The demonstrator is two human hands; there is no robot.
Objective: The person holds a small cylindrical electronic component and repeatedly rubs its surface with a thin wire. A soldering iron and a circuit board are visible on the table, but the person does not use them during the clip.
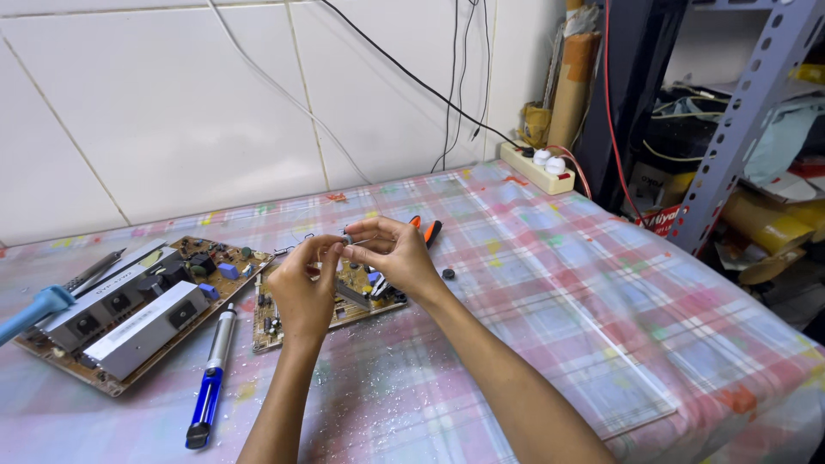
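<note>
My left hand and my right hand meet above a small brown circuit board on the table. Both hands pinch a small grey electronic component with thin wire leads between their fingertips. The board lies flat under my hands, partly hidden by them. Pliers with orange handles lie just behind my right hand. A small black round part sits on the cloth to the right of my right wrist.
A larger circuit board with silver heat sinks lies at the left. A blue-handled desoldering pump lies beside it, a light blue handle at far left. A power strip sits by the tiled wall; a metal shelf stands right.
</note>
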